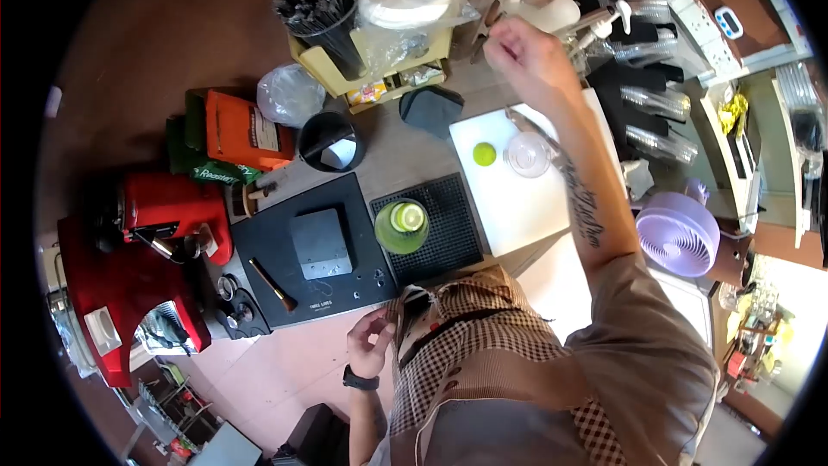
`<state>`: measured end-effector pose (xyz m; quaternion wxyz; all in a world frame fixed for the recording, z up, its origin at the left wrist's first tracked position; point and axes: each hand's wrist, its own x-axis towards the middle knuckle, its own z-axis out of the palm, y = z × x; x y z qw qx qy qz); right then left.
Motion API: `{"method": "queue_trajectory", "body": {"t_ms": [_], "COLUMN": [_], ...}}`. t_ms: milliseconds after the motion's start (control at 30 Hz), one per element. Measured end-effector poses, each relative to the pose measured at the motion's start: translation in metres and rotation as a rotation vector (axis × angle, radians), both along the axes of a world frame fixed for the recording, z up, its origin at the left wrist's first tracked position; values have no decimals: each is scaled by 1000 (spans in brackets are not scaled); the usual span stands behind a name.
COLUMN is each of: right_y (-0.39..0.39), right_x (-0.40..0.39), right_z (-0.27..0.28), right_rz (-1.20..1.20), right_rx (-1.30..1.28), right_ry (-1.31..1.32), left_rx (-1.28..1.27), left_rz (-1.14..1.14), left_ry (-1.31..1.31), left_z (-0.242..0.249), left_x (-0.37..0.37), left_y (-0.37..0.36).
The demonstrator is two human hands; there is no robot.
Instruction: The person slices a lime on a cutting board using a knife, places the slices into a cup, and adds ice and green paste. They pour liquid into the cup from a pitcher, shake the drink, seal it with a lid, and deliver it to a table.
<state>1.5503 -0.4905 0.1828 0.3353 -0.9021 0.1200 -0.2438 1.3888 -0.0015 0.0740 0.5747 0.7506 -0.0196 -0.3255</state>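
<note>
My right hand [522, 52] reaches over the back of the counter with curled fingers, near a white scoop-like piece [556, 15] and a clear container; a thin dark item shows by its fingertips. Low beside the apron, my left hand [369, 343] has its fingers bent, with nothing visible between them. A glass of green drink [402, 237] topped with lime slices stands on the black ridged mat [448, 242]. On the white cutting board [500, 216] lie a green lime piece [484, 154] and a clear cup [527, 154], partly beside my right forearm.
A black mat [259, 246] carries a scale [321, 244] and a brush [274, 286]. Around it are a red coffee machine [164, 211], a black bin [331, 142] and an orange bag [241, 129]. Straws [319, 13] stand at the back; a purple fan [677, 233] is at the right.
</note>
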Motion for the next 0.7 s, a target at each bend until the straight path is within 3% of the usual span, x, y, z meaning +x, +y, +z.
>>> {"method": "queue_trajectory", "body": {"t_ms": [67, 100, 133, 200, 300, 367, 400, 467, 533, 667, 700], "right_y": [-12, -32, -14, -7, -7, -9, -6, -4, -4, -5, 5], "right_x": [-48, -71, -82, -114, -128, -139, -144, -150, -154, -179, -185], "right_z": [3, -46, -29, -84, -102, -77, -62, -55, -56, -79, -83], "right_rz": [76, 102, 64, 96, 150, 29, -35, -100, -120, 114, 87], "right_rx": [-161, -346, -268, -351, -356, -152, -46, 186, 438, 1564, 1557], "right_ry": [438, 460, 805, 738, 784, 561, 452, 374, 289, 19, 37], "left_rx": [-9, -39, -67, -95, -80, -93, -116, -185, -186, -306, -309], "left_rz": [34, 44, 59, 53, -82, -193, -203, -310, -313, -295, -287], "left_ry": [-75, -66, -57, -70, -181, -376, -353, -524, -468, -613, -590], "left_z": [-2, -6, -10, -5, 14, 33, 49, 65, 75, 62, 49], "left_x": [-2, -1, -1, 3, 19, 35, 42, 63, 72, 73, 73], "left_y": [-1, -2, -4, -15, -41, -64, -79, -112, -145, -220, -238]}}
